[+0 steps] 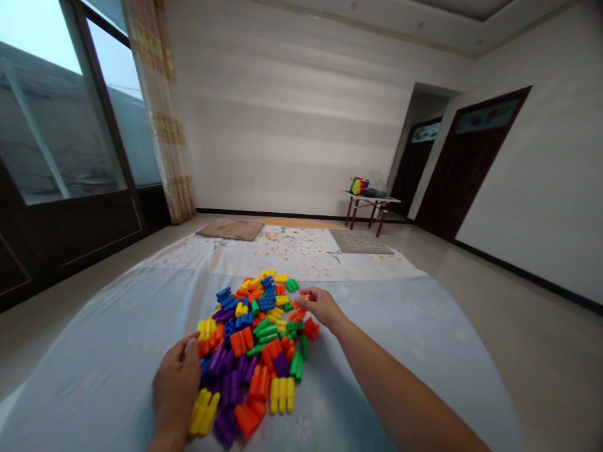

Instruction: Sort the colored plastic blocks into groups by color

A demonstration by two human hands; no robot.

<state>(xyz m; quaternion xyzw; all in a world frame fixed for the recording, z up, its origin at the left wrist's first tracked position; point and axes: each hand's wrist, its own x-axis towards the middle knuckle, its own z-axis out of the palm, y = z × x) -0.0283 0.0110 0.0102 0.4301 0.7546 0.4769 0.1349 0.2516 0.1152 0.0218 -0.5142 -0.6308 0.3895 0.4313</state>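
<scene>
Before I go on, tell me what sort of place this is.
Likely a room in a home: a patterned curtain beside the window, flowered cloth under plastic pieces, and a dark door.

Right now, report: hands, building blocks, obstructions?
Left hand beside multicolored plastic building blocks, right hand at orange ones; grips unclear. Blocks piled on light-blue sheet. No obstruction visible.

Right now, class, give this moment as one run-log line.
block pile: multicoloured; left hand: at its left edge; right hand: at its right edge, farther forward; contact: unclear; surface: light blue cloth
</scene>
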